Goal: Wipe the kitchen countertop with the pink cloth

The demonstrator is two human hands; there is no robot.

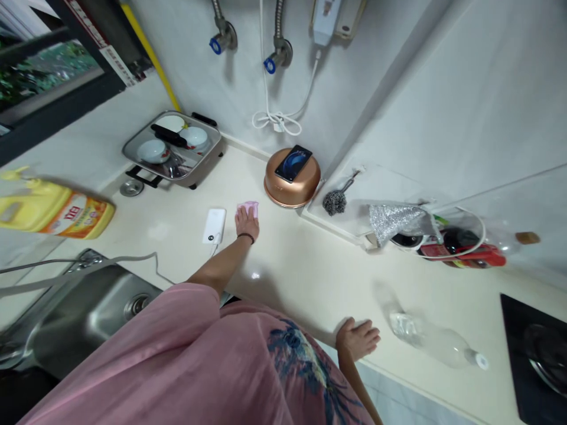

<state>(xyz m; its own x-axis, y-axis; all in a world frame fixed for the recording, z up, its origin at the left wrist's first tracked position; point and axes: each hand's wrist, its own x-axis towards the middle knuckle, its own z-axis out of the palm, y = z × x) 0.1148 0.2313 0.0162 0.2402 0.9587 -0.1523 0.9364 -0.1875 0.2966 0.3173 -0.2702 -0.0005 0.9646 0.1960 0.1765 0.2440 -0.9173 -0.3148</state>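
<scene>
My left hand reaches out over the pale countertop and presses down on a small pink cloth, fingers closed over it. A dark band sits on that wrist. Just left of the hand lies a white power bank with a cable. My right hand rests flat on the counter's front edge, fingers spread, holding nothing. A clear plastic bottle lies on its side just to the right of that hand.
An upturned copper bowl with a phone on top stands behind the cloth. Nearby are a steel scrubber, a silver cloth, a yellow detergent bottle, a pan of dishes, the sink and a stove.
</scene>
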